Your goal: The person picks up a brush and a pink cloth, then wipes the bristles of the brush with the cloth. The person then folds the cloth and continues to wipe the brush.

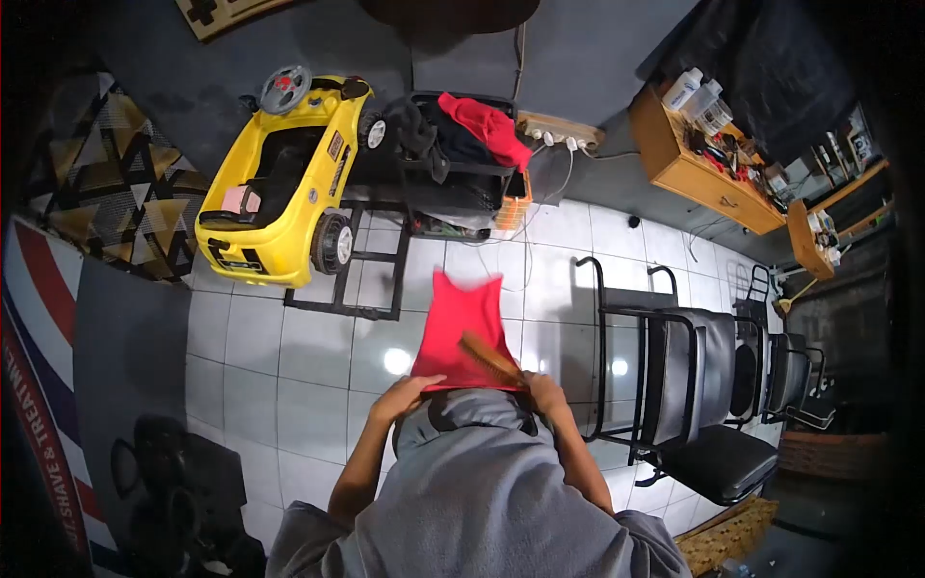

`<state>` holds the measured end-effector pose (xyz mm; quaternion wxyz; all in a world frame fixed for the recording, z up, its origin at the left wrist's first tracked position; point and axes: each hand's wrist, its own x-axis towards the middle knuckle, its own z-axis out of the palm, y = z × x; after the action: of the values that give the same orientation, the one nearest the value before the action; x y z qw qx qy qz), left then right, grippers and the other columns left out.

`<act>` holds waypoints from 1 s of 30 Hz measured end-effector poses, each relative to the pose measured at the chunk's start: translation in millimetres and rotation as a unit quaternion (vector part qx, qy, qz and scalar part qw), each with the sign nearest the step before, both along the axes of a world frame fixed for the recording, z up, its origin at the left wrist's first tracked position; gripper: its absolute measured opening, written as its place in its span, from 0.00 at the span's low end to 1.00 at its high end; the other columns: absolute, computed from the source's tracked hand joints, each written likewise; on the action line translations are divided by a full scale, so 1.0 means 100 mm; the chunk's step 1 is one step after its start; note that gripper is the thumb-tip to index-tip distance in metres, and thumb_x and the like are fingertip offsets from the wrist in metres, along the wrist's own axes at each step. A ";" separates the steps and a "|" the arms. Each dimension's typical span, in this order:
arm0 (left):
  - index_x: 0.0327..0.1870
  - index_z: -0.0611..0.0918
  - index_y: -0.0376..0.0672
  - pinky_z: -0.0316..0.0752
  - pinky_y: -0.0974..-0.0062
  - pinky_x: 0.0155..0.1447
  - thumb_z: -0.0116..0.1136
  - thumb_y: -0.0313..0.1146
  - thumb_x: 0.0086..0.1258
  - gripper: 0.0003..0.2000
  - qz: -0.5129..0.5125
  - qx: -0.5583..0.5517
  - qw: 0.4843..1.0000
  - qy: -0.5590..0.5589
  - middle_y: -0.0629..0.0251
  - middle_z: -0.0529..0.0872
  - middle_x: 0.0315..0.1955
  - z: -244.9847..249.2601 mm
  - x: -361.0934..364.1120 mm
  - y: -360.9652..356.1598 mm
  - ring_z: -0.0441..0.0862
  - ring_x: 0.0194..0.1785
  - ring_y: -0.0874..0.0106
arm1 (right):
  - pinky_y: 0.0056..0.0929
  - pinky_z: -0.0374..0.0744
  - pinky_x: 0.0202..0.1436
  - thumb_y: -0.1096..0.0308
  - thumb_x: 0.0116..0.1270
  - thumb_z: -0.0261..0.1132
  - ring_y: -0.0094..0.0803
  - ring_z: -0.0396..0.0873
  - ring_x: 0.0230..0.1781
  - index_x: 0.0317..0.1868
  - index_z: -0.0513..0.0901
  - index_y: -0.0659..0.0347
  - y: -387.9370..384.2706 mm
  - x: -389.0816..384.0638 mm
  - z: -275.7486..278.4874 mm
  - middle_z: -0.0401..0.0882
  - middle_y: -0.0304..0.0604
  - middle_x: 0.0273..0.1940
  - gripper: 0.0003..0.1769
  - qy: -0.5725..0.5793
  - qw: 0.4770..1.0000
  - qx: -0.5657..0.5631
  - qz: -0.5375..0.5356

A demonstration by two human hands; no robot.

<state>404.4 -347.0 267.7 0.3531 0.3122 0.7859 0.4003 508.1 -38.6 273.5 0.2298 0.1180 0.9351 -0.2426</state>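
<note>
A red cloth (453, 323) is spread out in front of my body, above the tiled floor. My left hand (409, 395) is closed on its near left corner. At the near right corner, my right hand (547, 393) is closed round the handle end of a brown wooden brush (482, 354), its fingers right at the cloth's edge. The brush slants up to the left across the red fabric, bristles showing along its lower side. The cloth's far corners stick out, slightly blurred.
A yellow ride-on toy car (289, 183) stands ahead on the left, beside a black rack (462, 169) piled with cloths. Black padded chairs (684, 376) line the right. A wooden drawer cabinet (708, 173) bearing bottles is at upper right; a striped sign (43, 385) is at left.
</note>
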 end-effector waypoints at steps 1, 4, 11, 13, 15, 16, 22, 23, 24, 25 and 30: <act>0.57 0.76 0.46 0.74 0.68 0.49 0.50 0.24 0.60 0.21 -0.019 -0.075 0.995 -0.063 0.49 0.84 0.39 0.25 -0.10 0.03 0.82 0.43 0.60 | 0.51 0.76 0.42 0.72 0.56 0.64 0.56 0.78 0.42 0.46 0.74 0.61 -0.07 -0.10 0.17 0.80 0.59 0.37 0.17 0.008 0.999 -0.019 -0.027; 0.49 0.80 0.43 0.73 0.67 0.42 0.53 0.27 0.58 0.16 -0.109 -0.048 0.993 -0.010 0.50 0.83 0.32 -0.11 -0.21 -0.10 0.80 0.35 0.62 | 0.43 0.79 0.42 0.80 0.53 0.55 0.48 0.82 0.38 0.40 0.74 0.64 -0.23 -0.26 0.41 0.82 0.56 0.33 0.12 0.097 0.990 -0.072 -0.073; 0.48 0.76 0.38 0.72 0.66 0.41 0.53 0.35 0.63 0.15 -0.103 0.096 0.990 -0.013 0.48 0.81 0.35 0.54 -0.24 0.41 0.79 0.35 0.55 | 0.33 0.79 0.36 0.86 0.49 0.53 0.42 0.84 0.34 0.33 0.75 0.69 -0.58 -0.46 1.01 0.83 0.53 0.31 0.10 0.187 0.950 -0.188 -0.162; 0.48 0.74 0.36 0.72 0.64 0.42 0.52 0.34 0.64 0.14 -0.134 0.128 0.979 0.088 0.47 0.80 0.34 0.55 -0.16 0.56 0.79 0.38 0.53 | 0.31 0.79 0.34 0.86 0.49 0.54 0.39 0.84 0.32 0.32 0.75 0.69 -0.62 -0.48 1.13 0.83 0.52 0.30 0.09 0.212 0.935 -0.198 -0.205; 0.45 0.74 0.35 0.71 0.62 0.42 0.52 0.34 0.65 0.13 -0.104 0.105 0.987 0.057 0.45 0.79 0.33 0.31 -0.03 0.67 0.79 0.39 0.51 | 0.26 0.77 0.31 0.87 0.47 0.53 0.31 0.81 0.29 0.34 0.76 0.67 -0.55 -0.44 0.99 0.82 0.47 0.29 0.13 0.267 0.894 -0.233 -0.274; 0.43 0.74 0.35 0.71 0.61 0.42 0.52 0.34 0.66 0.12 -0.088 0.091 0.991 0.043 0.45 0.79 0.32 0.18 0.04 0.72 0.79 0.40 0.50 | 0.24 0.76 0.29 0.88 0.47 0.52 0.27 0.79 0.27 0.35 0.77 0.67 -0.51 -0.42 0.95 0.81 0.44 0.29 0.14 0.296 0.870 -0.250 -0.306; 0.39 0.74 0.37 0.69 0.71 0.35 0.50 0.40 0.72 0.13 -0.023 0.151 0.987 -0.042 0.57 0.77 0.24 1.22 -0.07 1.01 0.75 0.29 0.67 | 0.27 0.69 0.26 0.62 0.63 0.65 0.26 0.70 0.23 0.34 0.74 0.67 -0.16 -0.28 1.15 0.70 0.40 0.22 0.14 0.375 0.853 -0.064 -0.356; 0.39 0.74 0.37 0.69 0.73 0.35 0.49 0.40 0.72 0.13 0.015 0.181 0.981 -0.063 0.60 0.76 0.24 1.28 -0.08 1.07 0.74 0.29 0.71 | 0.27 0.67 0.24 0.60 0.65 0.63 0.25 0.68 0.21 0.33 0.74 0.66 -0.15 -0.26 1.25 0.68 0.37 0.20 0.15 0.361 0.839 -0.112 -0.392; 0.39 0.75 0.37 0.68 0.74 0.34 0.49 0.40 0.73 0.13 0.052 0.208 0.973 -0.084 0.63 0.75 0.23 1.31 -0.08 1.13 0.74 0.29 0.75 | 0.26 0.66 0.22 0.58 0.68 0.60 0.23 0.66 0.20 0.32 0.73 0.65 -0.13 -0.22 1.34 0.65 0.34 0.19 0.16 0.345 0.820 -0.161 -0.427; 0.41 0.75 0.37 0.67 0.78 0.34 0.47 0.38 0.74 0.12 0.071 0.188 0.973 -0.110 0.69 0.73 0.24 1.23 -0.11 1.20 0.69 0.29 0.82 | 0.22 0.61 0.17 0.53 0.73 0.51 0.18 0.61 0.16 0.29 0.70 0.59 -0.13 -0.17 1.42 0.60 0.28 0.18 0.20 0.282 0.785 -0.270 -0.480; 0.38 0.72 0.39 0.69 0.68 0.35 0.44 0.40 0.74 0.12 0.122 0.202 0.971 -0.030 0.53 0.75 0.23 1.44 -0.32 1.56 0.74 0.26 0.64 | 0.20 0.55 0.14 0.47 0.74 0.45 0.16 0.55 0.12 0.25 0.70 0.55 -0.11 -0.07 1.06 0.60 0.28 0.16 0.25 0.211 0.789 -0.349 -0.459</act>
<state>372.7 -190.6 411.5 0.2552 0.2666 0.7099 0.5999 501.4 -49.7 379.5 -0.0864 0.3913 0.6473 -0.6484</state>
